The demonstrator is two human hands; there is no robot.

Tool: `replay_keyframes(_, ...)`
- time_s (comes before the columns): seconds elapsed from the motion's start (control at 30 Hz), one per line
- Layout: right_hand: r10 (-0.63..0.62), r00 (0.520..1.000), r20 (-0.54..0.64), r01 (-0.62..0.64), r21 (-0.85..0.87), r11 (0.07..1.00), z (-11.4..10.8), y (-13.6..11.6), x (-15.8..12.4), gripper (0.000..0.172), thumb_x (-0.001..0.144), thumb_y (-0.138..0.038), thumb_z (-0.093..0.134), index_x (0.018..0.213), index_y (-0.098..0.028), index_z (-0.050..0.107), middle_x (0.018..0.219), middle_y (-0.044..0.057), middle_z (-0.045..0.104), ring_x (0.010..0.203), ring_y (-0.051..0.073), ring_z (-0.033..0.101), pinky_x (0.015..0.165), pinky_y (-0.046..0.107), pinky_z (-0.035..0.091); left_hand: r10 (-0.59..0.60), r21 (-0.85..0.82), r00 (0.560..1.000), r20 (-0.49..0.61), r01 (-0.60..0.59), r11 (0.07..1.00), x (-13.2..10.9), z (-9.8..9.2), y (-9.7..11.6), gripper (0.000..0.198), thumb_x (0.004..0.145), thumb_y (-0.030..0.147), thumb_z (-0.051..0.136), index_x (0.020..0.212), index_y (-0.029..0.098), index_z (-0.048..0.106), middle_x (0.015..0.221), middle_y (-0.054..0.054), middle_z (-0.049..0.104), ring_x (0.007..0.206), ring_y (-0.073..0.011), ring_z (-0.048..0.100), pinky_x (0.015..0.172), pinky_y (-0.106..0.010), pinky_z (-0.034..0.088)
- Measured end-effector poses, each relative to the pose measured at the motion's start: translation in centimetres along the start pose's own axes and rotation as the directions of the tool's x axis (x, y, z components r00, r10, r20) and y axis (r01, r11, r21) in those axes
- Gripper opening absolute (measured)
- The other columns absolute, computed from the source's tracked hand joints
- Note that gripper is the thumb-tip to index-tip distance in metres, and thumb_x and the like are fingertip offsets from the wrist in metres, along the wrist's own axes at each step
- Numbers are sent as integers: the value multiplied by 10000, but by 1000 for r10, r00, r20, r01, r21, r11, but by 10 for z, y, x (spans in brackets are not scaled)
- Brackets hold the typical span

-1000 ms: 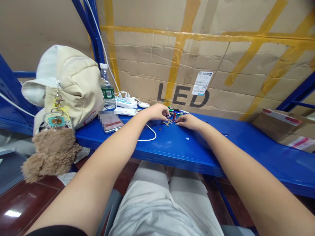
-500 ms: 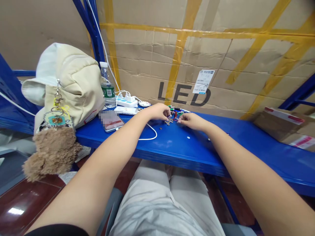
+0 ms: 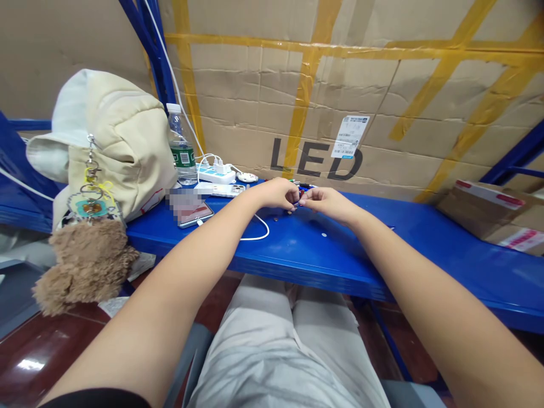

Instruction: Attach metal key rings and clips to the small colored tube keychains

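Over the blue tabletop [image 3: 297,249], my left hand [image 3: 280,192] and my right hand [image 3: 325,203] meet with their fingertips almost touching. Both are closed in a pinch. Whatever lies between the fingers is too small and too covered to name. A small dark red piece [image 3: 302,194] shows just behind the fingertips. Below my left hand lies a small gold-coloured piece [image 3: 289,212], with a small brown disc [image 3: 276,219] to its left. Closer to me is a pale round disc [image 3: 324,234]. Some pens [image 3: 305,186] lie behind the hands, partly hidden.
To the left stand a cream bag [image 3: 123,141] with a fluffy brown charm [image 3: 87,260], a water bottle [image 3: 182,150], a power strip [image 3: 216,173] and two phones, one a white phone [image 3: 221,189]. A white cable [image 3: 255,237] loops nearby. Cardboard boxes [image 3: 488,218] sit at right.
My hands have come together, the right one moving left toward the left one. The cluster of small metallic pieces seen under my left fingers now hardly shows. The view has shifted slightly.
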State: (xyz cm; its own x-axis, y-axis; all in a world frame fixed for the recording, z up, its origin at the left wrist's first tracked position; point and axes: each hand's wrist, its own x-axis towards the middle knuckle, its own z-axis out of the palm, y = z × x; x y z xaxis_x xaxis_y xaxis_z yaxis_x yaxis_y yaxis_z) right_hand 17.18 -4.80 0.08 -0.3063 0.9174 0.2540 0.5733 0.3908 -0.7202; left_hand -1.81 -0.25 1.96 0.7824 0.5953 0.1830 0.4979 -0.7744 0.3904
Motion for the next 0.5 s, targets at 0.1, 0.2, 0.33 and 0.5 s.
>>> replay_keyframes(0.1, 15, 994, -111, -12, 26, 1000, 0, 4, 3, 275, 692, -379, 719, 809, -167, 589, 725, 22, 641, 635, 125, 541, 601, 259, 423, 1, -28, 1000, 10, 0, 1000, 0, 0, 0, 188, 698, 147, 689, 885, 153, 690, 815, -29, 724, 787, -158, 662, 750, -275, 483)
replay_keyframes(0.2, 19, 975, -223, -21, -7, 1000, -2, 9, 5, 212, 785, -361, 632, 856, -168, 582, 727, 26, 643, 612, 131, 544, 595, 271, 439, -6, -67, 1000, -2, 6, 998, 0, 0, -3, 222, 709, 154, 684, 930, 139, 682, 843, -43, 729, 793, -153, 668, 742, -266, 490)
replay_keyframes(0.33, -122, 975, -184, 56, -327, 943, -2, 16, 6, 133, 808, -258, 588, 858, -168, 672, 833, 54, 693, 743, 179, 600, 716, 320, 470, -12, -54, 998, -62, 8, 998, 0, -2, -11, 273, 699, 160, 691, 971, 136, 679, 888, -52, 726, 809, -147, 663, 742, -257, 492)
replay_keyframes(0.5, -256, 959, 125, 282, -553, 784, 4, 22, 10, 216, 819, -169, 579, 937, -204, 756, 923, 67, 718, 844, 203, 621, 811, 339, 463, -31, 1, 994, -104, 32, 1000, 0, -5, -16, 255, 688, 156, 684, 942, 135, 679, 876, -38, 717, 811, -138, 655, 726, -237, 484)
